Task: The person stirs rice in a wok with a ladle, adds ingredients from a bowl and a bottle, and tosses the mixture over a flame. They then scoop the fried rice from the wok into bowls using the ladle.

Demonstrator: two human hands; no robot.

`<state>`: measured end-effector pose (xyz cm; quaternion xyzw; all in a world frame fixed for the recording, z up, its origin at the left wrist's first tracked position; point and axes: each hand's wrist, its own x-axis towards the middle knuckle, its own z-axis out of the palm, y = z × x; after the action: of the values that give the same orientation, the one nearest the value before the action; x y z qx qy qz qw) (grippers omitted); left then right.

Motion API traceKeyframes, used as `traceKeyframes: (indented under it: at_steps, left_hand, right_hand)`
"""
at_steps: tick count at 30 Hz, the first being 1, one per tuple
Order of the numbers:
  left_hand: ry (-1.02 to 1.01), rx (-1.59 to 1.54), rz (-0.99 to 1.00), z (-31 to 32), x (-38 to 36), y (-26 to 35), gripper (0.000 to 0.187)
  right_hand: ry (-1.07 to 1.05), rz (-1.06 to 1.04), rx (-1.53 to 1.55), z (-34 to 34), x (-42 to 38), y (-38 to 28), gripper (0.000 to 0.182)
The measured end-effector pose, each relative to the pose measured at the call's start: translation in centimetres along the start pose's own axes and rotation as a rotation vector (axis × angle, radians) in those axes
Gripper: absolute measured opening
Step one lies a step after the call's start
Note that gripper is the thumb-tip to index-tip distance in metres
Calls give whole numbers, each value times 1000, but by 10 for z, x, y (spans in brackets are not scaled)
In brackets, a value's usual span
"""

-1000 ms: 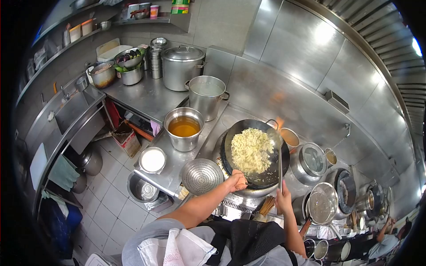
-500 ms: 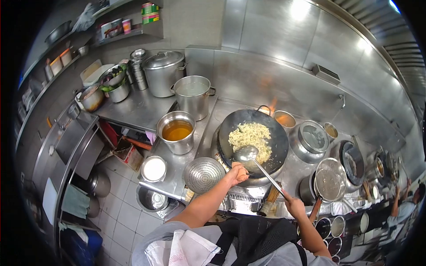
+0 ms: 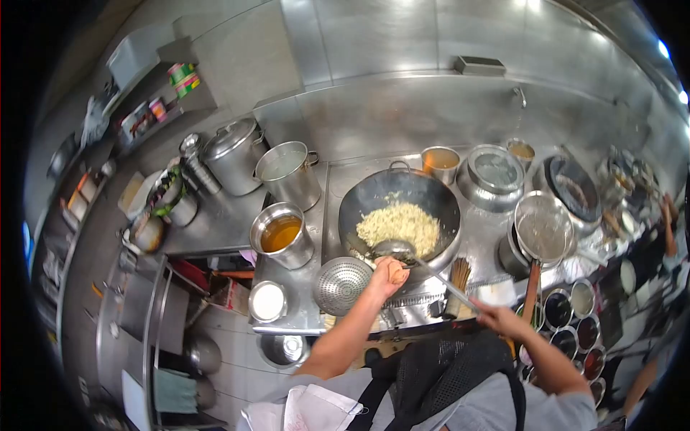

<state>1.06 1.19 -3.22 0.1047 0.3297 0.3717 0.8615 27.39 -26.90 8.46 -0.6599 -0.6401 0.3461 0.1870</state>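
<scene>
My left hand (image 3: pixel 389 279) is closed at the near rim of a large black wok (image 3: pixel 352 197), with a tan, cloth-like pad partly showing in the grip. Pale yellow, crumbly food (image 3: pixel 399 226), resembling fried rice, lies in the wok. My right hand (image 3: pixel 501 320) is wrapped round the long handle of a metal ladle (image 3: pixel 444 281). The ladle's bowl rests low in the wok, at the food's near edge and just beyond my left hand. Left of that hand sits a perforated metal strainer (image 3: pixel 343 285).
A pot of amber liquid (image 3: pixel 280 233) and a container of white contents (image 3: pixel 268 301) stand left. Tall pots (image 3: pixel 287 172) are behind them. A mesh strainer (image 3: pixel 544 226) lies over a pot at right, near a bamboo brush (image 3: pixel 458 276). Another person's arm (image 3: pixel 668 223) shows far right.
The camera view has turned and shifted. The food has gathered toward the wok's middle, and the ladle's bowl sits nearer the near rim. Flames behind the wok no longer show.
</scene>
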Motion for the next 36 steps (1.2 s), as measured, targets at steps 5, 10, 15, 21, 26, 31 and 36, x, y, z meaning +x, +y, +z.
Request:
traceKeyframes:
  at_steps: [5,10,15,21,26,31,36]
  left_hand:
    - [-133,229,-42,-116,-27,-75,19]
    - [-123,-4,5,-45,-41,-27,15]
    - [-43,14,-27,-37,-33,8,10]
    - [-72,132,-5,-18,6,14,15]
    - [-115,162,33,-111,-31,-39,18]
    - [44,77,-17,-40,-8,21,14]
    - [-69,94,-49,-35,52,38,10]
  right_hand:
    - [176,113,-163,22,53,-26,57]
    - [127,53,-5,30,24,-41,56]
    - [63,-109,146,9,-48,-17,51]
    - [168,89,-277,14,-2,-27,51]
    - [293,148,-156,53,51,-36,53]
    - [223,122,-84,-10,-18,-49,58]
    - [160,134,-358,-47,-15,-38,60]
